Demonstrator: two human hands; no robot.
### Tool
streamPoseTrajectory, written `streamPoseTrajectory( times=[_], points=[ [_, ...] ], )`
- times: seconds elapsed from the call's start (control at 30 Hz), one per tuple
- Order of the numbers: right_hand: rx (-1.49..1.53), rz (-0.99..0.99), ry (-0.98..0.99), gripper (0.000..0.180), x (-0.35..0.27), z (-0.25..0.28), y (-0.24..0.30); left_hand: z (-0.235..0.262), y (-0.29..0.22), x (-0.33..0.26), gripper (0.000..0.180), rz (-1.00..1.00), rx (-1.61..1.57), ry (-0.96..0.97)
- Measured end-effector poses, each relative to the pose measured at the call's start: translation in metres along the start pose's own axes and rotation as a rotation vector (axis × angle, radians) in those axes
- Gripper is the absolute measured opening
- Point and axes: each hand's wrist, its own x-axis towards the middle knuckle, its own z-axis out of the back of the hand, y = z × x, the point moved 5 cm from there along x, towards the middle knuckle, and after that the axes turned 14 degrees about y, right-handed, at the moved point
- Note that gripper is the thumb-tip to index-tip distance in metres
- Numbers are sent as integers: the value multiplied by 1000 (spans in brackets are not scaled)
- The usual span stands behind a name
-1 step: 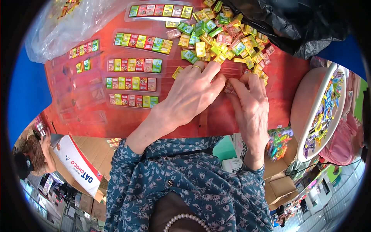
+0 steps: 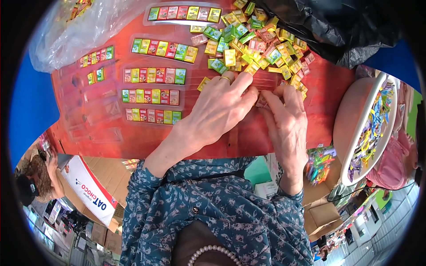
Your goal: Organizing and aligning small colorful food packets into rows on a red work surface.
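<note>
A heap of small yellow, green and red-pink boxes lies on the red table. At its near edge is my left hand, palm down and fingers bent, with a ring on one finger. A small yellow box shows just beyond its index fingertip. What its thumb and fingers close on is hidden. My right hand faces it with fingers pinched together; a small pinkish box shows at its fingertips, close to the left thumb. To the left, clear plastic trays hold rows of boxes.
Empty clear trays and shorter box rows lie at the far left. A clear bag and a black bag border the table's back. A pale basin of colourful small pieces stands right. A person sits at lower left.
Both hands have shifted only slightly, the right one a little to the left. The boxes and trays lie as before.
</note>
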Motion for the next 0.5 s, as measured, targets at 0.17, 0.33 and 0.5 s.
streamPoseTrajectory(
  times=[0.17, 0.33, 0.5],
  points=[
    [9, 59, 7, 26, 4, -2, 3, 5, 2, -3, 25, -20, -10, -17],
    [139, -22, -138, 30, 15, 24, -12, 1, 5, -4, 31, 7, -27, -22],
    [12, 19, -218, 28, 48, 19, -27, 8, 2, -2, 47, -14, -25, -125]
  ],
)
